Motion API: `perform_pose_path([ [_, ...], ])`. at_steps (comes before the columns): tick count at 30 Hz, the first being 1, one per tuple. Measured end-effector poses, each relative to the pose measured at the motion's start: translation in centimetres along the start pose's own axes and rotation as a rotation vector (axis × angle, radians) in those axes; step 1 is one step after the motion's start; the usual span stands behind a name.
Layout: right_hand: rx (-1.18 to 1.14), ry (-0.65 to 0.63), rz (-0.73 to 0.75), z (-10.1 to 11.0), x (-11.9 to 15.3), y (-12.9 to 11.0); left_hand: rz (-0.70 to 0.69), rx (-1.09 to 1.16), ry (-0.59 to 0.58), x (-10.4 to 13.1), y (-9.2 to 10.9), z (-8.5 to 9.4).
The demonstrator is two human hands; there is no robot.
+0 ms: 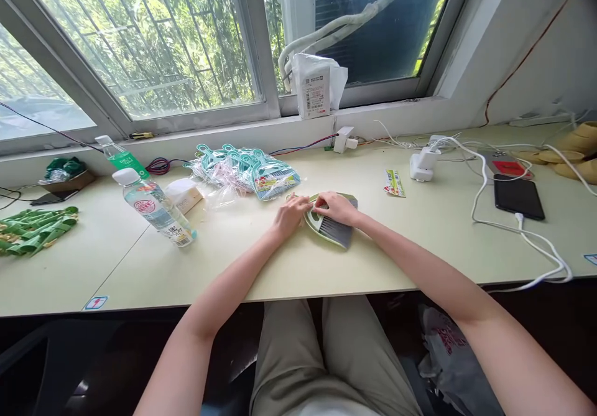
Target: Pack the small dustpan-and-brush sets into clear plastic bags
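A small green and grey dustpan and brush set [336, 232] lies on the table in front of me, its grey bristles facing my side. My left hand [293, 212] is closed at the left, handle end of the set. Over its upper part rests my right hand [334, 208], thumb and forefinger pinched together close to the left fingertips. Whatever small part sits between the fingertips is mostly hidden. Behind my left hand is a packaged dustpan set [275, 183], at the front of a pile of teal-handled sets [233, 164] in clear plastic.
Two bottles, one clear [156, 208] and one green-labelled [122, 158], stand left beside a tissue pack [184, 195]. Rolled green pieces [37, 229] lie farther left. On the right are a printed card [394, 183], a white charger [423, 164], cables and a black phone [518, 196].
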State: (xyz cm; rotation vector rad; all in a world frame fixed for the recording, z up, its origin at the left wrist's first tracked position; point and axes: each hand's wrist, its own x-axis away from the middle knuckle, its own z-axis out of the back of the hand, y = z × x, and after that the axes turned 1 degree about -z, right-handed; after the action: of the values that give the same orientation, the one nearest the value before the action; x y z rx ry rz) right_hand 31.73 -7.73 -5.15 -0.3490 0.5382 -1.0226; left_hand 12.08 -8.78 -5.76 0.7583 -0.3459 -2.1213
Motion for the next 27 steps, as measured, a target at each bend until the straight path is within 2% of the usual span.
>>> perform_pose_path([
  [2,-0.037,0.068,-0.047,-0.3,0.2,-0.2,0.128,0.036,0.159,-0.3,0.2,0.4],
  [4,-0.107,0.191,-0.130,-0.7,0.3,-0.5,0.334,0.225,0.310,-0.8,0.2,0.8],
  [5,-0.149,0.260,-0.175,-0.9,0.4,-0.7,0.453,0.388,0.313,-1.0,0.3,0.9],
  [6,-0.189,0.325,-0.214,-1.0,0.4,-1.0,0.563,0.580,0.249,-1.2,0.5,0.9],
  [7,-0.223,0.377,-0.242,-1.1,0.4,-1.3,0.643,0.772,0.135,-1.3,0.7,0.8],
  [9,-0.263,0.422,-0.244,-1.0,0.3,-1.8,0.656,1.057,-0.122,-1.2,1.4,0.5],
  [10,-0.269,0.419,-0.224,-0.6,0.1,-1.8,0.607,1.126,-0.200,-1.0,1.7,0.4],
  [11,-0.263,0.415,-0.202,0.0,-0.1,-1.7,0.549,1.157,-0.229,-0.7,2.0,0.3],
  [13,-0.185,0.448,-0.184,1.7,-0.5,-0.3,0.494,1.159,-0.178,-0.2,2.3,0.5],
  [16,0.127,0.561,-0.262,5.1,-0.2,4.7,0.550,1.151,-0.066,0.0,1.6,1.2],
  [18,0.339,0.498,-0.361,6.9,0.6,9.0,0.577,1.157,0.017,-0.2,0.8,1.6],
  [20,0.402,0.309,-0.540,7.6,1.4,12.5,0.589,1.161,0.088,-0.4,0.1,1.8],
  [22,0.382,0.131,-0.667,7.3,1.7,14.3,0.593,1.161,0.132,-0.6,-0.5,1.9],
  [24,0.353,0.023,-0.674,6.5,1.3,14.1,0.589,1.158,0.162,-0.6,-0.8,1.8],
  [27,0.257,-0.090,-0.497,5.4,0.1,11.5,0.582,1.151,0.192,-0.6,-1.3,1.6],
])
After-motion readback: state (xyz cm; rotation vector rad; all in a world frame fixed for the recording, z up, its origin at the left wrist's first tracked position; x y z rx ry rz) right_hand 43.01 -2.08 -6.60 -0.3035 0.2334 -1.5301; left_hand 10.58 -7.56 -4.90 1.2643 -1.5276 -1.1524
